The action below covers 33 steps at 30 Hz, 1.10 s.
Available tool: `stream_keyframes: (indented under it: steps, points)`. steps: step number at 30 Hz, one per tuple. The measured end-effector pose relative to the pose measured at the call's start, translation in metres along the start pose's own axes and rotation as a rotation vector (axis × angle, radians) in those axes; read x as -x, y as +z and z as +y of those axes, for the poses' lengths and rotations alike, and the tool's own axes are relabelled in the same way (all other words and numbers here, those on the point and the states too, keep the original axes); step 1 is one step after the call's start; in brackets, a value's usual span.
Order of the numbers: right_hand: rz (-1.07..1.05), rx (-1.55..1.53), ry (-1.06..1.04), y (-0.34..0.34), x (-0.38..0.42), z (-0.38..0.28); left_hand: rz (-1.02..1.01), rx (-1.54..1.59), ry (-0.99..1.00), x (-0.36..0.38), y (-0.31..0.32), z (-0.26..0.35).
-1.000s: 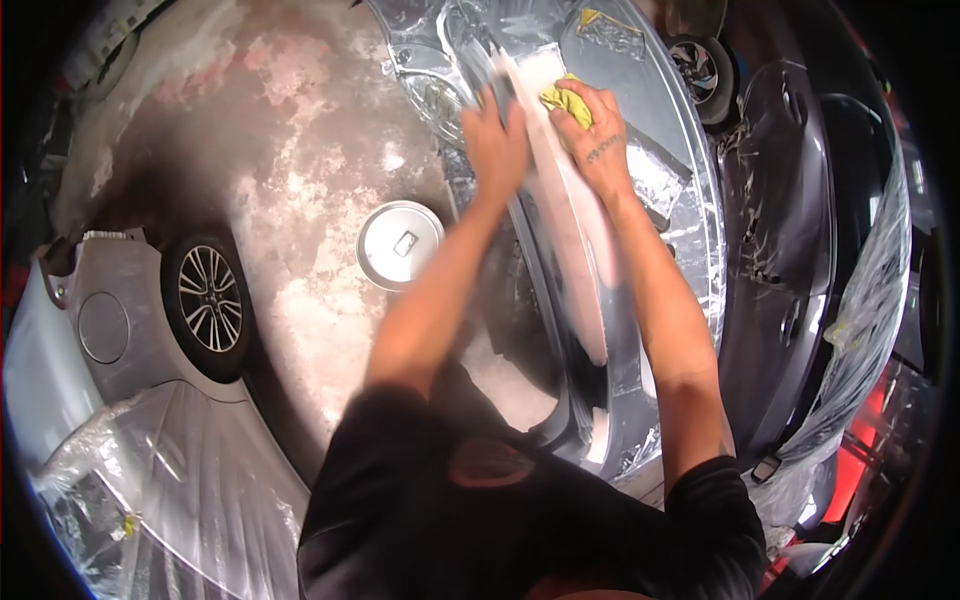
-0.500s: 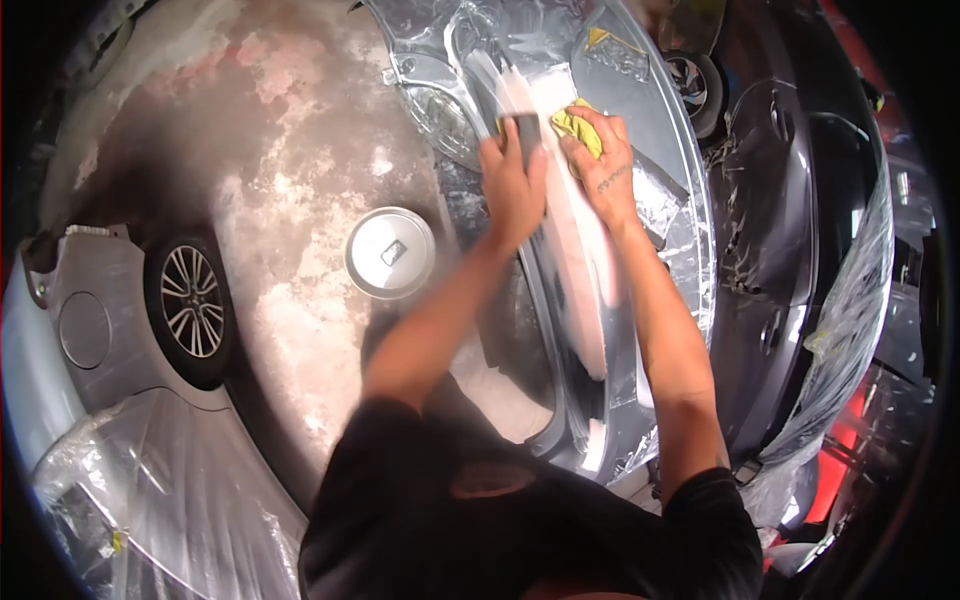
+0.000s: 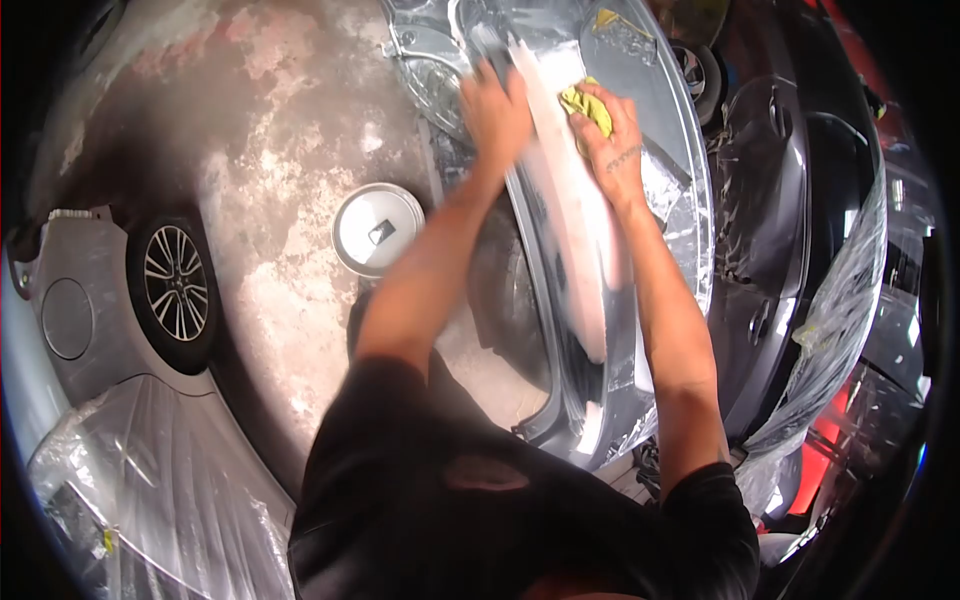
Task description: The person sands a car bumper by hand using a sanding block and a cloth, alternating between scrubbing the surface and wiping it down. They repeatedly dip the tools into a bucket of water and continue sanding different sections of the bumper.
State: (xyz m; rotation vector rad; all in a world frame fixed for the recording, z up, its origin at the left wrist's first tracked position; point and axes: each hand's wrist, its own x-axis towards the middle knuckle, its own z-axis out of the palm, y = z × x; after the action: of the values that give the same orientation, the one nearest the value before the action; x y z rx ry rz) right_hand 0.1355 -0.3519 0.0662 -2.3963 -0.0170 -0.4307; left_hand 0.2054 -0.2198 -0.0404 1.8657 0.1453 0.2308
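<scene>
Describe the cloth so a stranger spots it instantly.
Start at the grey car body right of centre, then its long pinkish patch. Near that patch's upper end, the right hand holds the crumpled yellow cloth. Unlike the yellow piece farther up, it is hand-held.

No text, label, brand or number can be read.

I look down on a floor (image 3: 270, 270) mottled in pale, brown and pinkish patches, darker toward its upper left. A round, pale basin (image 3: 347, 228) sits on it, and to my left a spoked wheel (image 3: 176, 284) stands at its shadowed edge.
</scene>
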Motion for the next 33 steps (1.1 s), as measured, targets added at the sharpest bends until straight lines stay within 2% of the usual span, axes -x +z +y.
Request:
stream_keyframes:
  steps: [3, 4, 7, 8, 9, 11, 13, 16, 17, 19, 20, 21, 23, 25, 26, 28, 29, 31, 33]
  points:
    - [-0.011, 0.046, 0.015, -0.004, -0.005, 0.002, 0.053, -0.029, -0.047, -0.021, 0.003, 0.007]
    - [-0.006, 0.03, 0.008, -0.004, -0.006, 0.004, -0.023, -0.017, -0.055, 0.019, -0.006, 0.019]
    - [0.011, -0.017, 0.019, -0.002, -0.003, -0.001, -0.019, 0.022, 0.069, 0.182, -0.02, 0.022]
    - [0.004, -0.034, 0.031, -0.003, -0.002, -0.001, -0.025, 0.017, 0.08, 0.214, -0.022, 0.023]
    - [0.0, -0.023, 0.028, -0.004, -0.004, 0.001, -0.023, 0.028, 0.074, 0.199, -0.014, 0.021]
    - [0.018, 0.002, -0.03, -0.001, 0.003, 0.007, 0.059, 0.031, 0.184, 0.128, -0.004, 0.001]
    - [0.005, 0.033, -0.002, -0.002, 0.004, 0.003, -0.017, 0.014, 0.041, 0.023, -0.004, 0.001]
    - [0.003, 0.032, 0.013, 0.0, -0.002, 0.008, -0.004, 0.011, 0.001, 0.018, -0.004, 0.01]
    - [0.023, 0.01, 0.008, -0.001, -0.004, 0.01, -0.012, 0.022, 0.049, 0.057, -0.005, 0.014]
    - [0.039, -0.008, 0.007, 0.0, -0.006, 0.009, -0.036, 0.057, 0.124, 0.193, -0.023, 0.027]
    - [0.039, -0.015, 0.008, -0.001, -0.007, 0.011, -0.054, 0.087, 0.142, 0.238, -0.031, 0.034]
    - [0.04, -0.007, 0.008, -0.001, -0.004, 0.011, -0.057, 0.094, 0.141, 0.239, -0.032, 0.035]
    - [0.044, -0.003, -0.007, -0.001, 0.002, 0.014, -0.139, 0.04, 0.163, 0.237, -0.034, 0.029]
    - [0.047, 0.007, 0.0, 0.002, 0.003, 0.012, 0.059, -0.067, 0.173, 0.133, 0.002, 0.001]
    - [0.03, 0.021, -0.009, 0.001, 0.005, 0.009, 0.013, 0.016, -0.008, 0.068, -0.001, 0.002]
    - [0.018, 0.043, -0.025, -0.003, 0.006, 0.01, -0.038, -0.01, -0.094, 0.008, -0.01, 0.017]
    - [0.036, 0.04, -0.05, -0.001, 0.004, 0.015, -0.032, -0.008, -0.089, 0.028, -0.006, 0.018]
    - [0.08, 0.016, -0.077, 0.001, -0.002, 0.011, 0.005, -0.003, 0.087, 0.114, -0.002, 0.009]
    - [0.046, 0.03, -0.017, -0.001, 0.0, 0.004, 0.01, 0.011, 0.199, 0.231, -0.024, 0.027]
